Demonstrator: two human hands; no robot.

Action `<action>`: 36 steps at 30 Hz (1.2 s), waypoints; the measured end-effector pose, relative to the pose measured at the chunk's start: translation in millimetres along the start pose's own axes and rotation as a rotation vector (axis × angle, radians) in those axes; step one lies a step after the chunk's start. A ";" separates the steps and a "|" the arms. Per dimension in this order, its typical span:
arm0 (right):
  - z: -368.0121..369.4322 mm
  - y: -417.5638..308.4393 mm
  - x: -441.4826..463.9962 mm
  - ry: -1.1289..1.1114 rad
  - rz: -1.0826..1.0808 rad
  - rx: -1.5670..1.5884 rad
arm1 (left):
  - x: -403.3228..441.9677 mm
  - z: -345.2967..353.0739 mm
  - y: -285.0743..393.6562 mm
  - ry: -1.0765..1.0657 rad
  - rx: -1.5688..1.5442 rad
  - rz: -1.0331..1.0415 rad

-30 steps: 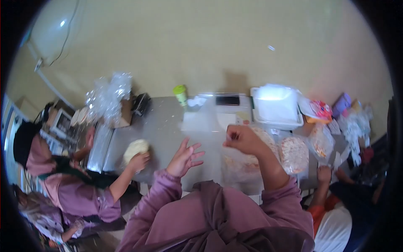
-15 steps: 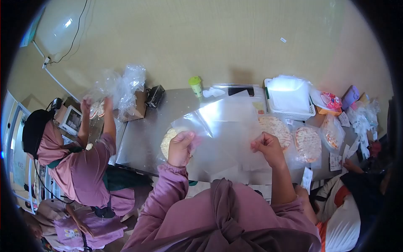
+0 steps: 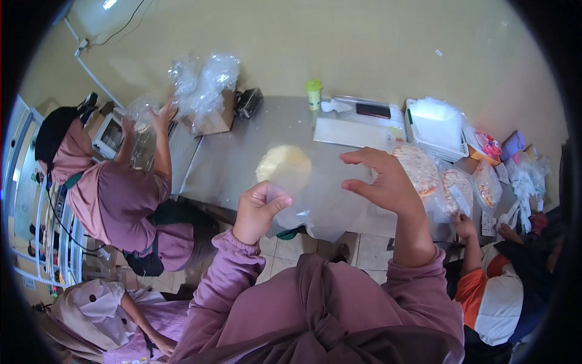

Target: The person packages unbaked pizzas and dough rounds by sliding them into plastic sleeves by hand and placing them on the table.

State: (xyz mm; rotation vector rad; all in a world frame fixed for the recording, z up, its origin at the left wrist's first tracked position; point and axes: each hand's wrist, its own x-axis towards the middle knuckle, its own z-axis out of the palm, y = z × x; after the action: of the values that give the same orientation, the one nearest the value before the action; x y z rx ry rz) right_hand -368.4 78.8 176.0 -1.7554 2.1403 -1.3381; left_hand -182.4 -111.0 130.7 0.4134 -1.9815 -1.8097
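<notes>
My left hand (image 3: pixel 259 213) pinches a clear plastic bag (image 3: pixel 312 215) between thumb and fingers, and the bag hangs limp over the table's near edge. Behind the bag lies a pale, round, flat piece of dough or pizza base (image 3: pixel 285 167), its lower part seen through the plastic. My right hand (image 3: pixel 388 181) is raised over the table with thumb and fingers spread apart, nothing between them. Just beyond that hand lies a topped pizza (image 3: pixel 418 170) in clear plastic, with a second wrapped pizza (image 3: pixel 456 189) to its right.
A white basket (image 3: pixel 445 147) of clear bags, a green-lidded cup (image 3: pixel 313 95), a phone (image 3: pixel 373 110) and a white tray (image 3: pixel 351 131) stand along the back of the steel table (image 3: pixel 236 151). Co-workers are at the left (image 3: pixel 121 176) and right (image 3: pixel 485 285).
My right hand has let go of the plastic and opened. Previously stretched between both hands, the plastic now hangs from my left. The view has shifted, and a person's hand at right reaches the wrapped pizza.
</notes>
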 end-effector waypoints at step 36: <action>183.7 -69.1 -21.9 -0.467 0.043 -0.385 | -128.7 -68.1 -33.1 -0.005 1.036 0.199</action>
State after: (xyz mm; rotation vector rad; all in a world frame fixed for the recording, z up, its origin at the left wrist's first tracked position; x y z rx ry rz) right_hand -208.1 -5.3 96.9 -1.8880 2.2288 -0.4488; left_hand -39.3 -110.8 88.1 0.4655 -2.7089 -0.5418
